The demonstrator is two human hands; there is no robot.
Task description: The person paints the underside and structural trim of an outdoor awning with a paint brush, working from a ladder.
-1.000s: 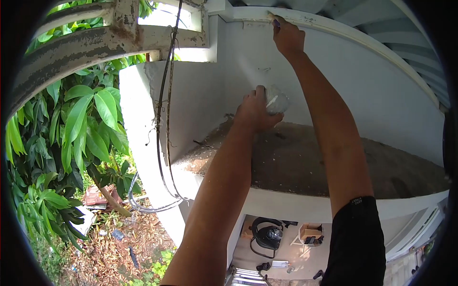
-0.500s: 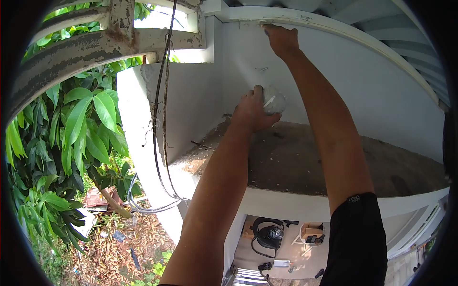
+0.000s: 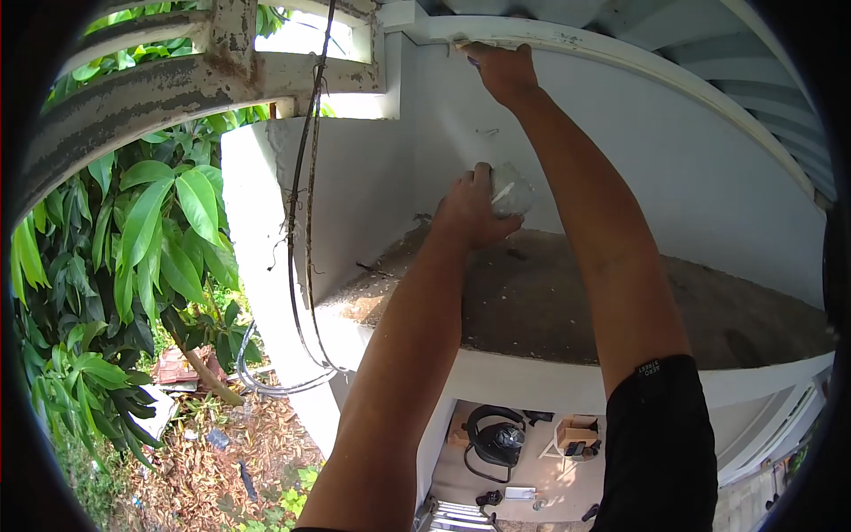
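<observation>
My left hand (image 3: 468, 213) is raised over a dirty concrete ledge (image 3: 576, 301) and grips a small clear plastic container (image 3: 514, 191) with something white inside. My right hand (image 3: 501, 69) reaches higher, pressed against the white trim (image 3: 620, 49) at the top of the white wall (image 3: 674, 177). It is closed around a small brush whose tip (image 3: 462, 43) touches the trim near the corner; most of the brush is hidden by the fingers.
Black cables (image 3: 297, 230) hang down the wall's left corner from a rusty beam (image 3: 160, 84). Green leafy branches (image 3: 133, 248) fill the left. Far below are leaf-strewn ground, a ladder top (image 3: 456, 514), a black round machine (image 3: 496, 439) and small boxes.
My right hand has slid left along the top trim towards the corner. My left hand and the container have hardly moved.
</observation>
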